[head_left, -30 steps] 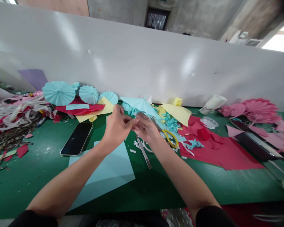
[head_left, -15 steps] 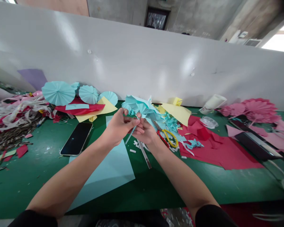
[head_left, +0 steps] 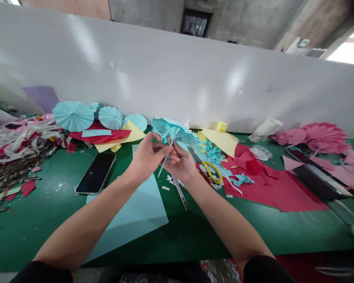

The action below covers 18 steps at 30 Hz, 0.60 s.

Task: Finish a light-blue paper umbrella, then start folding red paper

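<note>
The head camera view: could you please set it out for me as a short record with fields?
Left hand: left hand, grip closed on a thin light-blue stem
Right hand: right hand, beside the left; its grip is partly hidden
Above the hands: pleated light-blue paper canopy
Tools: scissors with yellow and red handles; flat metal strip
Phone: black-screened smartphone, lying face up
Flat paper: light-blue sheet, partly under the left forearm
Surface: green tabletop

Head cam is looking fwd & down over the counter [head_left: 194,239], sitting near its front edge; it's catching both hands [head_left: 146,157] mid-frame from behind, w/ the pale panel [head_left: 171,74] filling upper bkgd.
</note>
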Each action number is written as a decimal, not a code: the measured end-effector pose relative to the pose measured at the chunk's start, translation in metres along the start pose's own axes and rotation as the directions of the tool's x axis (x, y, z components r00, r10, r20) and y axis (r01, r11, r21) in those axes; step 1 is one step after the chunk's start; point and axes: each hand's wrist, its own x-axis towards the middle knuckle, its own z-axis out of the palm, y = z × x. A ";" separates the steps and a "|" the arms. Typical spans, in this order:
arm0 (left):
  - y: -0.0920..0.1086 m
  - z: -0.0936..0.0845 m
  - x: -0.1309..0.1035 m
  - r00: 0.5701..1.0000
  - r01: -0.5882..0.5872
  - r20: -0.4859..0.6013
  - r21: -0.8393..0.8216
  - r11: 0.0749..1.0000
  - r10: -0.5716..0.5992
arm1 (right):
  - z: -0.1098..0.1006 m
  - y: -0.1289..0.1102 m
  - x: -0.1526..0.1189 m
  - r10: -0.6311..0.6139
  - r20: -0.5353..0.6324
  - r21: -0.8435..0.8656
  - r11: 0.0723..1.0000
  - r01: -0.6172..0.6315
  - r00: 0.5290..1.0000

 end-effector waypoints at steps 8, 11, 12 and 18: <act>0.004 0.001 -0.003 0.998 0.051 0.048 0.002 0.999 -0.051 | 0.005 0.000 -0.004 -0.043 0.045 -0.063 0.997 0.045 0.998; 0.006 0.002 -0.004 0.991 0.093 0.105 -0.075 0.993 -0.085 | 0.006 0.002 -0.005 -0.064 0.047 -0.083 0.994 0.067 0.997; 0.006 0.001 -0.004 0.988 0.103 0.125 -0.100 0.990 -0.090 | 0.006 0.002 -0.005 -0.070 0.039 -0.090 0.993 0.073 0.997; 0.005 -0.006 0.000 0.979 0.096 0.187 -0.065 0.993 -0.083 | 0.010 0.002 -0.006 -0.114 -0.023 -0.185 0.977 0.108 0.993</act>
